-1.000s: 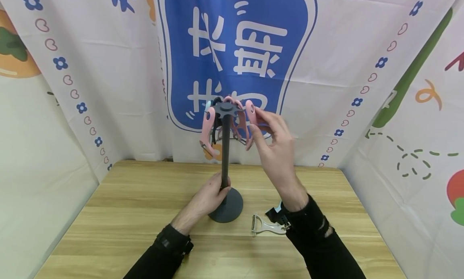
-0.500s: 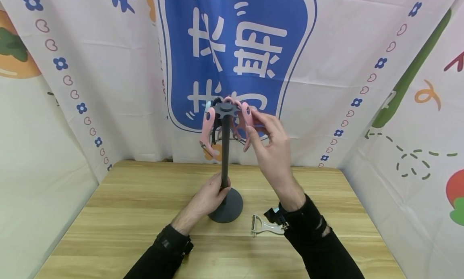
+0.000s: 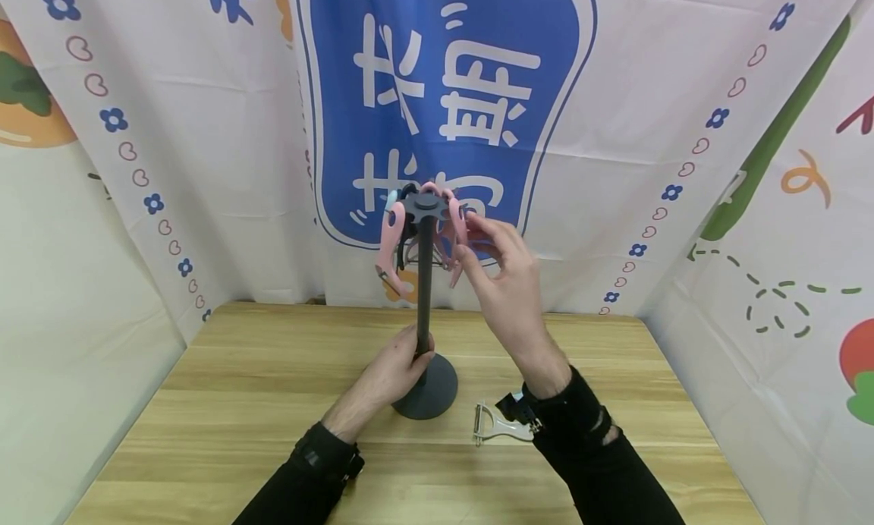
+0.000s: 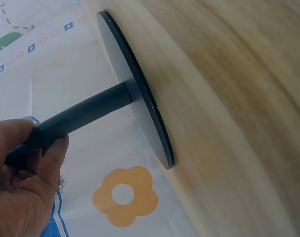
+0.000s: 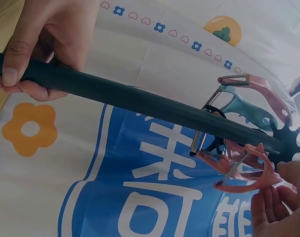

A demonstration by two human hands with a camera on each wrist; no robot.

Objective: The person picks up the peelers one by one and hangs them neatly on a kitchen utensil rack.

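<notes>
A dark stand (image 3: pixel 425 297) with a round base and a hooked top rises from the table. My left hand (image 3: pixel 389 364) grips its pole low down, fingers and thumb curled round it, as the left wrist view shows too. At the hooks, my right hand (image 3: pixel 507 282) pinches a pink peeler (image 5: pixel 238 188) by its handle, on the right side of the top. Another pink peeler (image 3: pixel 389 240) hangs at the left of the top. In the right wrist view a light blue peeler (image 5: pixel 246 105) hangs behind the pole, with black and pink ones partly hidden.
A light grey peeler (image 3: pixel 507 429) lies on the wooden table (image 3: pixel 273 373), right of the base, its handle end hidden by the right wrist. Something light blue shows beside that wrist. A printed cloth (image 3: pixel 601 92) hangs behind the table.
My right hand has moved left with the pink peeler, bringing it against the right side of the stand's top. The left hand and stand stay in place.
</notes>
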